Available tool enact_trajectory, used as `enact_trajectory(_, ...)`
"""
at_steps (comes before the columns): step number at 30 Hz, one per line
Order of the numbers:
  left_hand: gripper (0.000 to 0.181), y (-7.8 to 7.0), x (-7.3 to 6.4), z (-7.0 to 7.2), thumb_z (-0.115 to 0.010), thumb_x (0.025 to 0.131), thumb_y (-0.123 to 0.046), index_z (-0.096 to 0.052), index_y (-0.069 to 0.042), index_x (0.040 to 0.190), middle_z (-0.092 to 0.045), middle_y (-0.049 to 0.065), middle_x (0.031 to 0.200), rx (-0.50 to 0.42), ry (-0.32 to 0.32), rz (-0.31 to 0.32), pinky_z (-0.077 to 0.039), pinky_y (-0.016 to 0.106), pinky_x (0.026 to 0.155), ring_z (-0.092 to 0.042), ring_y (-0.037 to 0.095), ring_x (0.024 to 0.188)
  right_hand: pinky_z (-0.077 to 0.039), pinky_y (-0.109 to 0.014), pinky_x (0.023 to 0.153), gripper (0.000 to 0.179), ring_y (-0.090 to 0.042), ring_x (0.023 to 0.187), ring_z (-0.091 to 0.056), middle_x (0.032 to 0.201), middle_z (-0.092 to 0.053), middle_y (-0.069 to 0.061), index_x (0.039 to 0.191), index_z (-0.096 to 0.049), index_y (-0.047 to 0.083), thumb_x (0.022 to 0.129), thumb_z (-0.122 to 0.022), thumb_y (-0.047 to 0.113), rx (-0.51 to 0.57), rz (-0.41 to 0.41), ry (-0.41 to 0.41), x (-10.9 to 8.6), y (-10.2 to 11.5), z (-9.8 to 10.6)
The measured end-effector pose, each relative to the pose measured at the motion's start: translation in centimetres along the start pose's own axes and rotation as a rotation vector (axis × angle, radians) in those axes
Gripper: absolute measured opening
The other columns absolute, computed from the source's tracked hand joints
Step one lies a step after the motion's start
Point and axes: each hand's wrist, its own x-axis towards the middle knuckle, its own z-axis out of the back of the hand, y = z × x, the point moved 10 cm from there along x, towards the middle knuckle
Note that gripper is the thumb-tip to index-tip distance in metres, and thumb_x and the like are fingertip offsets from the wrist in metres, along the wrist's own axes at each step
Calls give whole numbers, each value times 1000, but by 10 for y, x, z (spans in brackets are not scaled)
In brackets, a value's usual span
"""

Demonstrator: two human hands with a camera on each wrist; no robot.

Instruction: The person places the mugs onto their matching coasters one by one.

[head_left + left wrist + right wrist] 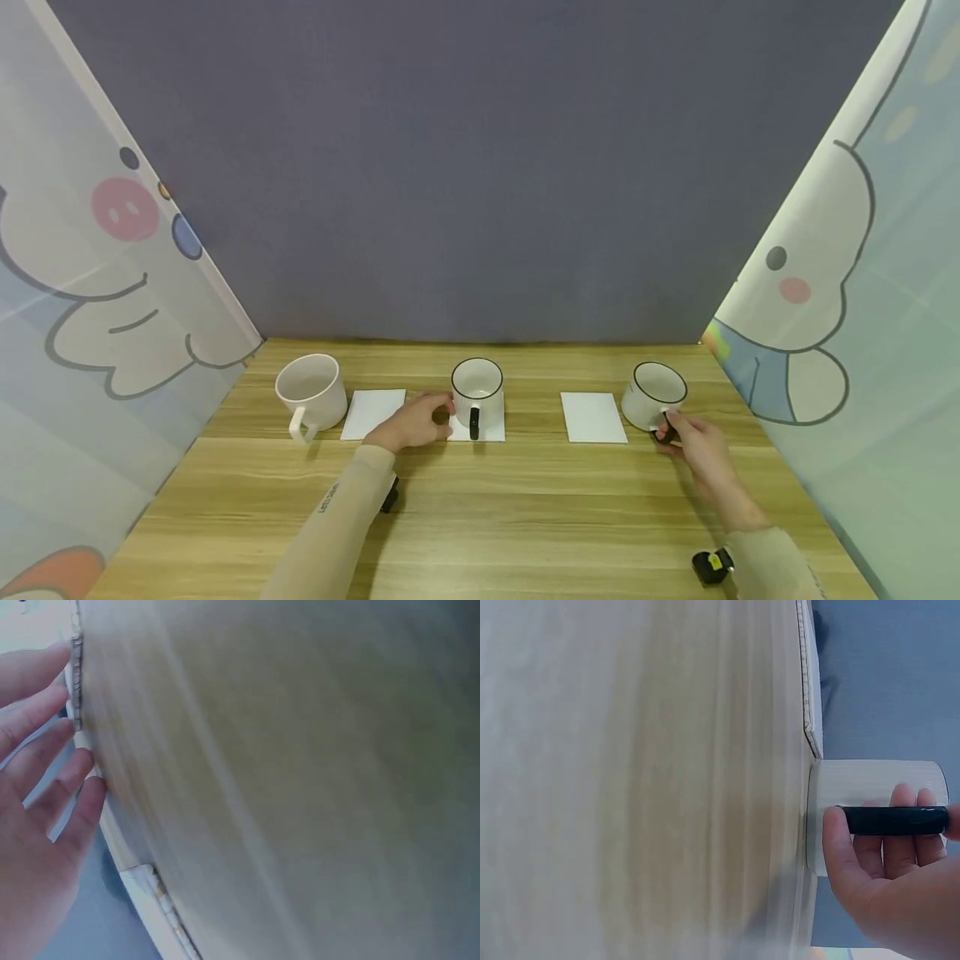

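As its black handle (896, 820) is pinched by the right grip (703, 450), the rightmost black-rimmed mug (645, 404) is held just right of a white card (593, 417) | ahead-left of that nearer grip | left grip (415, 419) loosely spread beside centre mug (477, 393)

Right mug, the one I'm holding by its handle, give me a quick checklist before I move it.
1. Right hand gripping the black handle: ok.
2. Right mug upright: ok.
3. Right mug on the nearest white pad: not ok, it is to the pad's right.
4. Middle mug on its own pad: ok.
5. Left hand off the middle mug: cannot tell, it is close beside it.
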Motion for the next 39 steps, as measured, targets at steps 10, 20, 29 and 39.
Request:
enact_trajectory(10,13,2,-3,11,-75,91,-14,-69,-12,102,-68,9,127,-101,-85,-26,-46,52,105,-59,34,124,-60,-30,76,39,-11,83,-64,83,-61,-3,91,-62,-8,109,-48,23,6,9,7,0,2,-1)
enact_trajectory(20,4,-10,-12,33,-72,93,-11,-70,-13,96,-70,-2,95,-97,-277,-85,-56,38,81,-66,15,88,-60,-30,78,38,-11,83,-65,83,-61,-2,90,-63,-6,109,-47,22,1,9,15,1,2,-1)
enact_trajectory(29,6,-22,-27,52,-68,90,-13,-65,-17,88,-63,-7,84,-64,-473,-96,-54,33,72,-62,12,81,-60,-31,79,39,-11,84,-65,84,-61,-3,92,-62,-7,109,-47,23,-9,-7,22,0,-1,-1)
enact_trajectory(39,5,-45,-43,76,-65,92,-7,-65,-11,88,-61,-2,82,-109,-674,-221,-54,31,67,-59,13,75,-60,-32,81,40,-11,84,-65,85,-61,-3,94,-61,-9,109,-47,26,-11,-8,33,2,-2,-1)
